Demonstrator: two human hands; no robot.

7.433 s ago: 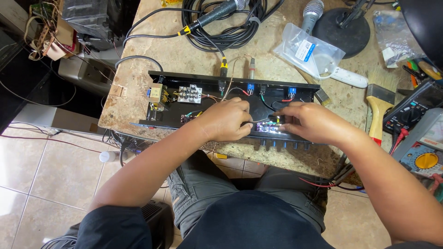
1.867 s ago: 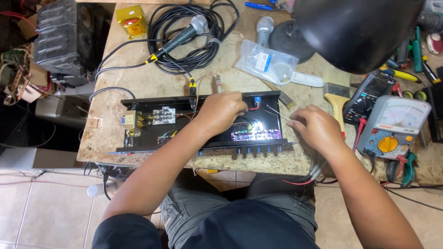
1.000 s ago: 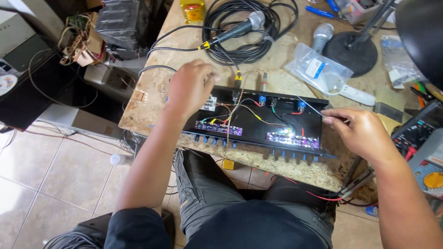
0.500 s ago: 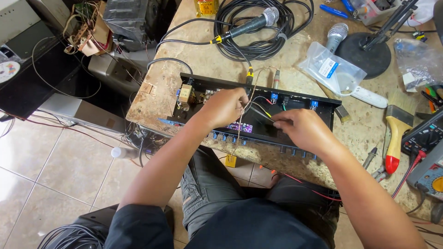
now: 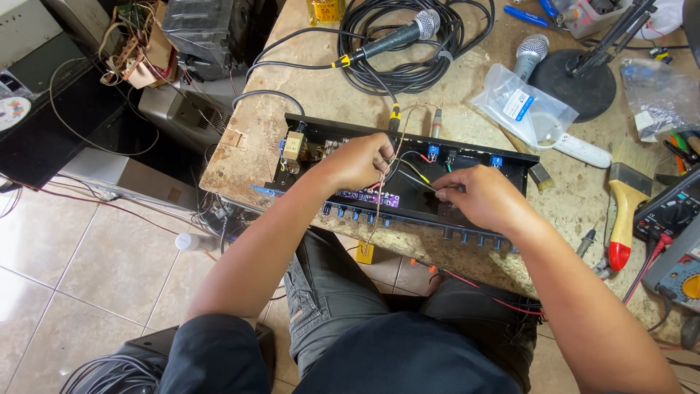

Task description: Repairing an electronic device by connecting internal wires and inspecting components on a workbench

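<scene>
An open black rack unit (image 5: 510,159) with circuit boards and coloured wires lies at the near edge of the worn workbench (image 5: 240,138). My left hand (image 5: 357,162) is curled inside the unit near its middle, pinching a thin bare wire (image 5: 397,138) that loops up over the rear wall and hangs down past the front. My right hand (image 5: 477,197) rests over the unit's right half, fingertips pinched on a thin wire beside the yellow and red leads (image 5: 417,169). A row of blue knobs (image 5: 350,214) lines the front panel.
A black microphone (image 5: 394,40) lies on coiled cable behind the unit; a silver microphone (image 5: 531,55), a plastic bag (image 5: 521,109) and a round stand base (image 5: 576,84) are at back right. A yellow-handled brush (image 5: 623,204) and multimeters (image 5: 674,241) sit right. Boxes and cables crowd the tiled floor left.
My left hand reached out over the unit's far left a second ago, then came back to the middle. My right hand moved in from the unit's right end onto the wires.
</scene>
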